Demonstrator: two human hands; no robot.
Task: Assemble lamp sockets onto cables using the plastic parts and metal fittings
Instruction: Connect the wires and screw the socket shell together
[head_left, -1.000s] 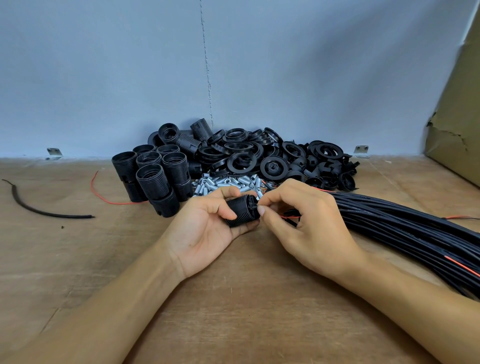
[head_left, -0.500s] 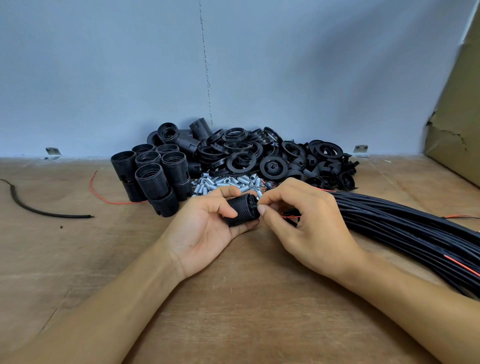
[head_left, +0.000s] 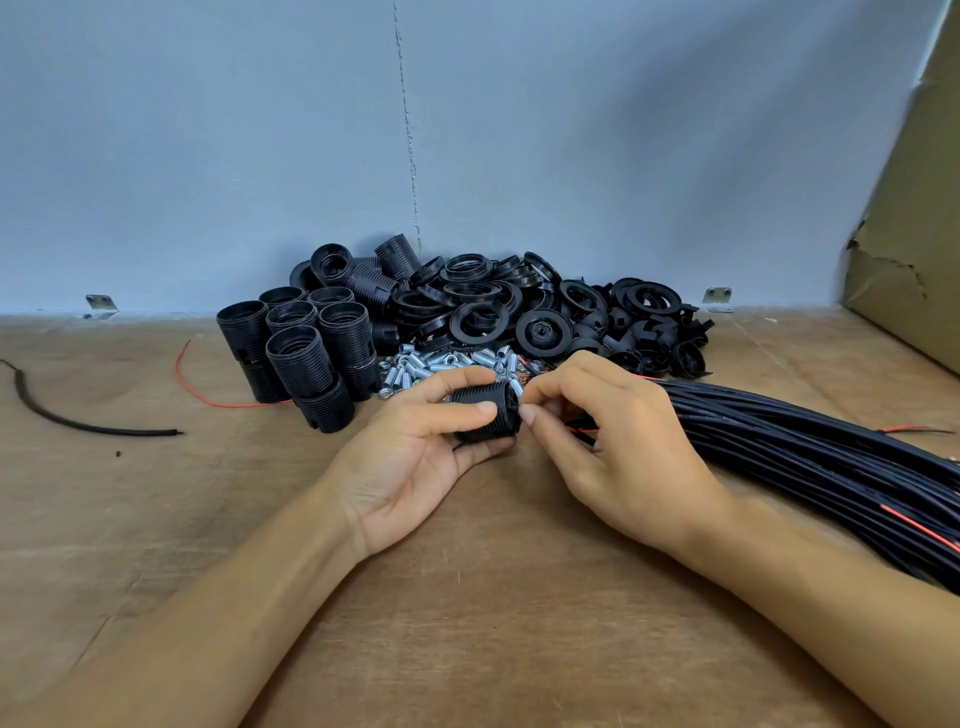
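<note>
While left hand grips socket, right hand pinches, perhaps wire.

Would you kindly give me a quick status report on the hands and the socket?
Left hand grips threaded socket. Right hand pinches at its end, beside cable bundle. Nothing in the way.

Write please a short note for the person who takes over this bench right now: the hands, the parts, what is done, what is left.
Left hand grips one threaded socket. Right hand pinches at the socket's right end; what it pinches is hidden. Cable bundle lies at right, metal fittings and rings behind the hands. Done: nothing finished shows; bare socket bodies stand at left. Left: finish this socket, then the other cables.
</note>
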